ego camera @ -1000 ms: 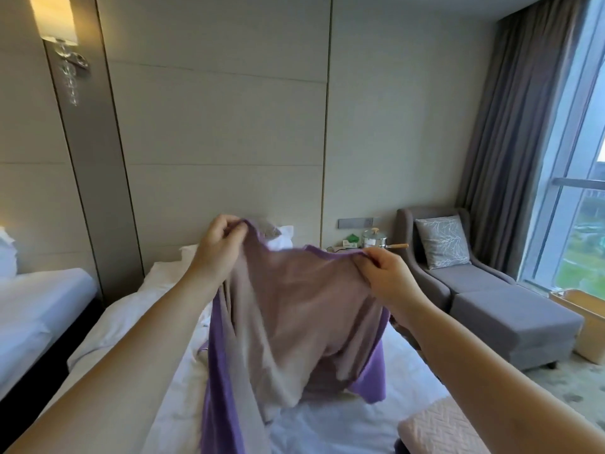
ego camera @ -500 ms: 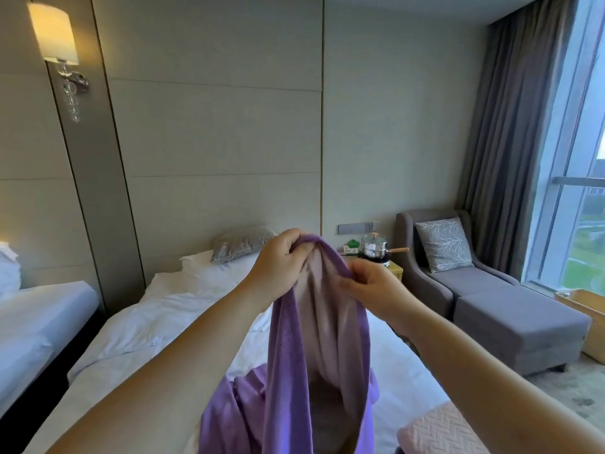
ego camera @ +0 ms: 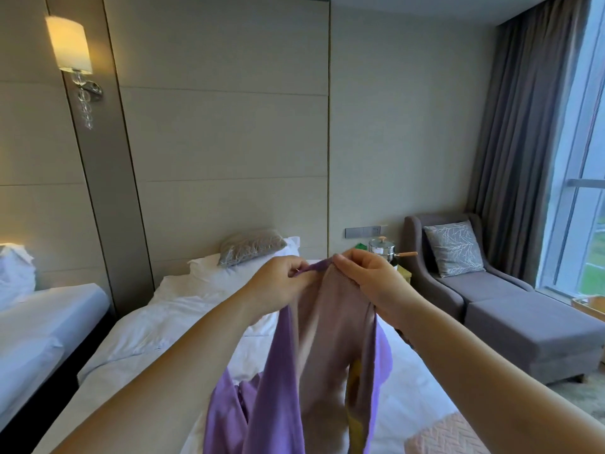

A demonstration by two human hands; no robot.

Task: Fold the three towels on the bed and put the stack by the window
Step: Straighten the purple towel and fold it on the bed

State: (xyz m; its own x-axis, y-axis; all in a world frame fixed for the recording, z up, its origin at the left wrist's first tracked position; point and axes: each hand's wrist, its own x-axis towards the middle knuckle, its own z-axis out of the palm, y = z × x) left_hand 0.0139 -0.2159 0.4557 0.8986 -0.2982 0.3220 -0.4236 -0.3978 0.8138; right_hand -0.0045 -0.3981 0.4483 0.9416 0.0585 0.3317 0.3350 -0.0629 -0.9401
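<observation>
Head view: both hands are raised over the bed, close together, almost touching. The left hand [ego camera: 278, 286] pinches the top edge of a purple towel [ego camera: 278, 404] between thumb and curled fingers. The right hand [ego camera: 373, 283] grips the same edge just beside it, fingers curled over the cloth. The towel hangs down between the forearms in long folds, purple on the outer face and a dull mauve on the inner one. Its lower part runs out of the bottom of the frame, so whether it touches the bed [ego camera: 157, 339] cannot be told. A strip of yellow cloth [ego camera: 353, 385] shows at the towel's right edge. A pink towel [ego camera: 442, 435] with a zigzag weave lies on the near right corner of the bed.

At the head of the bed a grey cushion [ego camera: 250, 246] leans on white pillows [ego camera: 209, 270]. To the right of the bed, a steel pot [ego camera: 381, 249] with a wooden handle stands near the wall. Beyond it is a grey lounge chair [ego camera: 523, 326] with a patterned cushion [ego camera: 453, 249], beside a grey curtain [ego camera: 520, 142] and the window [ego camera: 586, 224]. A wooden box [ego camera: 589, 306] sits on the floor at the window. On the left a lit wall lamp [ego camera: 70, 44] hangs above a second bed [ego camera: 42, 322].
</observation>
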